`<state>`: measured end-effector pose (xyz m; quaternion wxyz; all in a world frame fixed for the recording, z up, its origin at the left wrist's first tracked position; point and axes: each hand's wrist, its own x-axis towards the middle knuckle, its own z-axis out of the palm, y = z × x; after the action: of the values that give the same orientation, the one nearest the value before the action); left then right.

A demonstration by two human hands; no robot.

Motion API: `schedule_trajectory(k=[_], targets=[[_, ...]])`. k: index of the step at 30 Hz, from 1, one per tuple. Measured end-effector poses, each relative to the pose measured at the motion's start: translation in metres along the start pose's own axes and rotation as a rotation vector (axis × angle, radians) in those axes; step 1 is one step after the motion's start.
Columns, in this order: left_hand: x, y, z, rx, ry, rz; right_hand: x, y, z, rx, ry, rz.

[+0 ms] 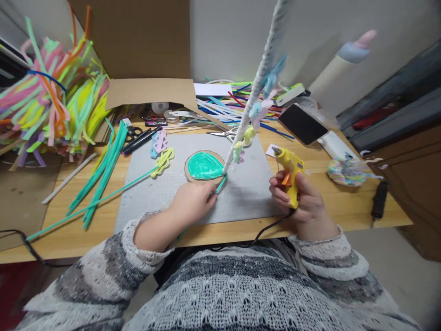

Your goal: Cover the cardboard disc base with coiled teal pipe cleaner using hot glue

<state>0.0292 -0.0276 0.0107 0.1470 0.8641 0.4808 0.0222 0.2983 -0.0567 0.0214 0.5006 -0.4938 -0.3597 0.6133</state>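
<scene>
My left hand (195, 200) is closed at the near edge of a round wooden base (187, 174), pinching a green pipe cleaner (221, 185). Green pipe cleaner coils (204, 165) cover most of the top of that base. From its right edge rises a tall white wrapped stem (253, 96), leaning right, with blue, pink and yellow pipe cleaner shapes along it. My right hand (303, 197) grips a yellow hot glue gun (291, 168) over the right side of the grey mat (165, 197). The gun's nozzle points up and left, apart from the base.
Loose green pipe cleaners (103, 170) and bent yellow, pink and blue pieces (162, 161) lie left. A large pipe cleaner bundle (51, 92) stands beyond. Scissors (230, 133), a phone (303, 123) and a black-handled tool (380, 200) are around the mat. The gun's cord (272, 225) hangs over the front edge.
</scene>
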Motion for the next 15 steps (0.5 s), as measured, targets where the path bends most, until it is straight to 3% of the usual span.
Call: schedule_trajectory(k=[2, 8, 15], targets=[[0.0, 0.0, 0.0, 0.015, 0.003, 0.002, -0.005, 0.003, 0.002, -0.099, -0.002, -0.02], [0.0, 0.001, -0.001, 0.026, 0.005, 0.006, -0.006, 0.009, 0.013, -0.678, 0.114, -0.087], [-0.001, 0.001, -0.001, 0.047, -0.006, 0.018, 0.002, 0.012, 0.022, -0.975, 0.134, -0.188]])
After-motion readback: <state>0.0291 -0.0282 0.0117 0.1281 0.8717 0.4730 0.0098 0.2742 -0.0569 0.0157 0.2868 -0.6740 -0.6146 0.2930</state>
